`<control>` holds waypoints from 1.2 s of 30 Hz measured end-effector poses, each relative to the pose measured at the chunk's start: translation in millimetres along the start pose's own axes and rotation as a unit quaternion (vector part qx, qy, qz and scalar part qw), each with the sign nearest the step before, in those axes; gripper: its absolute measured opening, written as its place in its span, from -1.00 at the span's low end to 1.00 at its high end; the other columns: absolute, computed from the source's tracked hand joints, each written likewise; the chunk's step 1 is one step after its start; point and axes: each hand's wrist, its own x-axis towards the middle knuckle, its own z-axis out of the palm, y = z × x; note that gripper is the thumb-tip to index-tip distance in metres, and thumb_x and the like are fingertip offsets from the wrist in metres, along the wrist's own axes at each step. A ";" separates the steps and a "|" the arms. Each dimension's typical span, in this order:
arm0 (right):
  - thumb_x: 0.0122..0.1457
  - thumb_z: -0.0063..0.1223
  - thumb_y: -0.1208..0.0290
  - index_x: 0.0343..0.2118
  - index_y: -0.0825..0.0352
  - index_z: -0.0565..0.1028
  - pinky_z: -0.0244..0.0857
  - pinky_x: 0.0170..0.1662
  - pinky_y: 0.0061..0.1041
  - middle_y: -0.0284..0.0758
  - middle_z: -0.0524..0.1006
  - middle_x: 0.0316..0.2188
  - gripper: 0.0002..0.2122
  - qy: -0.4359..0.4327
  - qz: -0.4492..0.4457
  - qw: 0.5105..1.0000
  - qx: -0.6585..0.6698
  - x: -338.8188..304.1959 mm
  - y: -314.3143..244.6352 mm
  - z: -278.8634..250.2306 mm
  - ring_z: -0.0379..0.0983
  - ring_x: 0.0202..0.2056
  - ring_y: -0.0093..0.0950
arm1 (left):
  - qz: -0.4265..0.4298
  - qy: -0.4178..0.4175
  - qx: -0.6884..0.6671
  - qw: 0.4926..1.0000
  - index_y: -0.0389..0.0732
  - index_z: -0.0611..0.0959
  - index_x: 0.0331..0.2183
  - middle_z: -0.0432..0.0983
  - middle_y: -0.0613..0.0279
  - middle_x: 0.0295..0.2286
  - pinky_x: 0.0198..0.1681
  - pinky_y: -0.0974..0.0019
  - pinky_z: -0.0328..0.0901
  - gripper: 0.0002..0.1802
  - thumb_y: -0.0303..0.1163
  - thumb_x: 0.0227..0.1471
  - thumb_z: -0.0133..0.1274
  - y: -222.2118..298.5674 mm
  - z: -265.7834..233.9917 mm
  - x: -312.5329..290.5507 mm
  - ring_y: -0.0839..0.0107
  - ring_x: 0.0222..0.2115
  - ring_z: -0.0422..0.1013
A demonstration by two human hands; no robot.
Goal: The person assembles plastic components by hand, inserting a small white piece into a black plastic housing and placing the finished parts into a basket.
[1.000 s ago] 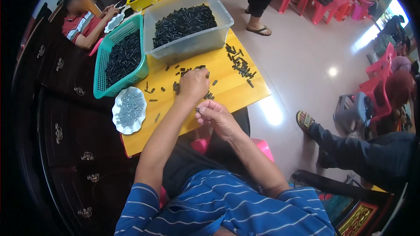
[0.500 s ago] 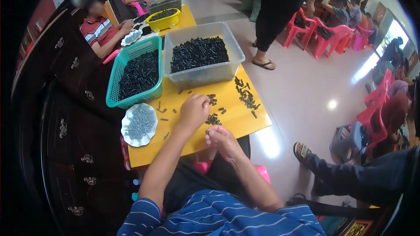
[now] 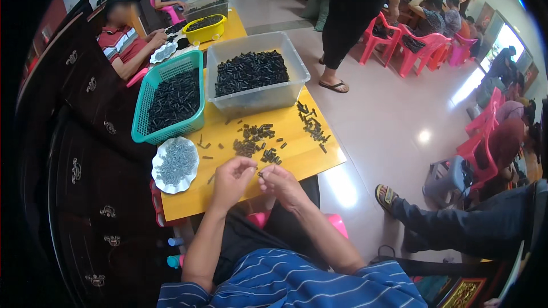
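Observation:
Close together over the table's near edge are my two hands. My right hand (image 3: 283, 187) pinches a small black cylindrical piece (image 3: 261, 174) between thumb and fingertips. Just left of it, my left hand (image 3: 233, 181) has its thumb and fingers drawn together; whatever they may hold is too small to make out. Beyond my hands lie a loose heap of short black cylindrical pieces (image 3: 252, 140) and a smaller cluster (image 3: 271, 156). On the left, a white scalloped dish (image 3: 193, 184) holds many small silvery pieces (image 3: 176, 161), likely metal.
A teal basket (image 3: 200, 88) and a clear plastic bin (image 3: 257, 98), both full of black pieces, stand across the yellow table (image 3: 188, 205). More black pieces (image 3: 311, 124) lie along its right side. Dark drawers (image 3: 85, 194) flank the left. A person (image 3: 123, 43) sits beyond.
My left hand has drawn back from the black heap toward me, beside my right hand, uncovering the heap. My right hand keeps its pinch. The whole view has shifted slightly.

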 end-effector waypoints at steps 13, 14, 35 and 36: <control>0.28 0.17 0.26 -0.21 0.21 0.50 0.34 -0.32 -0.73 -0.47 0.56 -0.38 -0.84 -0.027 -0.021 0.999 0.009 8.0 14.8 -8.5 0.46 -0.40 -0.71 | -0.023 -0.025 -0.006 0.999 -0.31 0.67 -0.27 0.56 0.39 -0.45 -0.41 0.55 0.31 -0.90 -0.58 0.14 0.11 -10.1 -3.1 -7.3 0.68 -0.49 0.41; 0.27 0.17 0.27 -0.21 0.21 0.49 0.34 -0.33 -0.73 -0.47 0.56 -0.38 -0.84 -0.023 -0.028 0.999 0.002 7.2 13.5 -7.1 0.46 -0.41 -0.71 | -0.038 -0.018 -0.010 0.999 -0.32 0.67 -0.26 0.56 0.38 -0.45 -0.41 0.54 0.31 -0.90 -0.57 0.15 0.10 -10.5 -2.8 -7.0 0.67 -0.50 0.41; 0.28 0.16 0.49 -0.23 0.37 0.51 0.43 -0.22 -0.64 -0.30 0.64 -0.36 -0.91 -0.023 -0.085 0.993 -0.079 4.4 10.8 -8.2 0.56 -0.34 -0.63 | 0.003 -0.027 0.075 0.997 -0.32 0.70 -0.28 0.57 0.39 -0.47 -0.39 0.54 0.35 -0.89 -0.51 0.16 0.14 -9.0 -7.2 -10.1 0.67 -0.49 0.42; 0.28 0.16 0.49 -0.23 0.37 0.51 0.43 -0.22 -0.64 -0.30 0.64 -0.36 -0.91 -0.024 -0.083 0.993 -0.079 3.7 9.9 -5.9 0.56 -0.34 -0.63 | 0.017 -0.039 0.087 0.995 -0.33 0.70 -0.27 0.58 0.38 -0.46 -0.37 0.54 0.36 -0.89 -0.52 0.16 0.14 -9.0 -10.7 -9.3 0.67 -0.48 0.43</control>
